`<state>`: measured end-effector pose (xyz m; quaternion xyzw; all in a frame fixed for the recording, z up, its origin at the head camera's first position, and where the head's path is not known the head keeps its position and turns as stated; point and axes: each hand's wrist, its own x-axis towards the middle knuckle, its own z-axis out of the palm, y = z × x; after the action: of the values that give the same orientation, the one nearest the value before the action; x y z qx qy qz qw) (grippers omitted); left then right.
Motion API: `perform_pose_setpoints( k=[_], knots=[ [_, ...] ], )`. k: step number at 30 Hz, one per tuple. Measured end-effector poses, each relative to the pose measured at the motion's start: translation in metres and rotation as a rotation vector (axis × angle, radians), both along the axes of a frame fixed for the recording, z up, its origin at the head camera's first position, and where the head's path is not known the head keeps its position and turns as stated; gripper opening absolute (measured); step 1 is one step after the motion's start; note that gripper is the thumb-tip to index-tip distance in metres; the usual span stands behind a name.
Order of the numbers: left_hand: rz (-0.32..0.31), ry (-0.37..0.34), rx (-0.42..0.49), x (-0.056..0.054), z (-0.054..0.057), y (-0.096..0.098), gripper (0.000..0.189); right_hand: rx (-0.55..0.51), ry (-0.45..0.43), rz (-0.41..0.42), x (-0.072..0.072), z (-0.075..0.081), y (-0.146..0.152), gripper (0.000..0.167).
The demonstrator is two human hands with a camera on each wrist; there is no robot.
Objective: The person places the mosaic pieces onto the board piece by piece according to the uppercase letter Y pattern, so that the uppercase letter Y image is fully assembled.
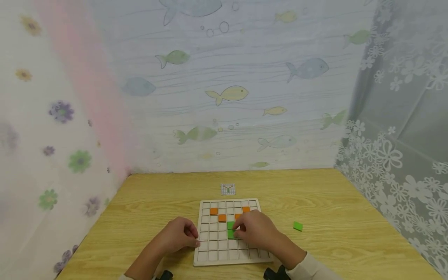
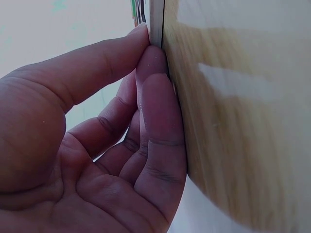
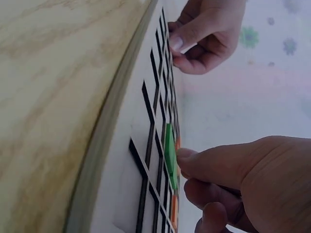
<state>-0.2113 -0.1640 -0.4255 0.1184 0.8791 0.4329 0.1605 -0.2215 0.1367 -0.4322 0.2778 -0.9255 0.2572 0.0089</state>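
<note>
A pale wooden grid board [image 1: 213, 256] lies on the table. My left hand [image 1: 180, 235] grips its left edge; in the left wrist view the thumb and fingers [image 2: 158, 104] pinch the rim [image 2: 156, 19]. My right hand [image 1: 257, 231] is over the board, its fingertips beside an upper green tile [image 1: 230, 225] and a lower green tile [image 1: 231, 233], one above the other in grid cells. In the right wrist view the thumb is close to a green tile [image 3: 169, 148]; whether they touch is unclear. Several orange tiles [image 1: 222, 218] sit in cells; the hand partly covers one [image 1: 238, 216].
A loose green tile [image 1: 298, 226] lies on the wood-grain table [image 1: 336, 233], right of the board. Behind the board is a small printed pattern card [image 1: 228, 189]. A fish-patterned curtain [image 1: 231, 147] hangs at the table's back edge, with flowered sheets at both sides.
</note>
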Motion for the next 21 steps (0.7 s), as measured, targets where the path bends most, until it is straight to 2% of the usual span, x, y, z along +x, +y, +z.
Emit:
perform_pose_setpoints(
  k=[6,13,21],
  knots=[
    [0.000,0.000,-0.008,-0.001,-0.001,0.000,0.022,-0.031,-0.027,0.037,-0.008,0.005,0.013,0.010],
    [-0.008,0.006,-0.009,-0.003,-0.003,-0.002,0.022,-0.083,-0.118,0.085,-0.025,0.014,0.042,0.006],
    [-0.005,0.002,-0.001,-0.003,-0.004,-0.001,0.023,-0.078,-0.207,0.060,-0.038,0.022,0.077,0.003]
  ],
)
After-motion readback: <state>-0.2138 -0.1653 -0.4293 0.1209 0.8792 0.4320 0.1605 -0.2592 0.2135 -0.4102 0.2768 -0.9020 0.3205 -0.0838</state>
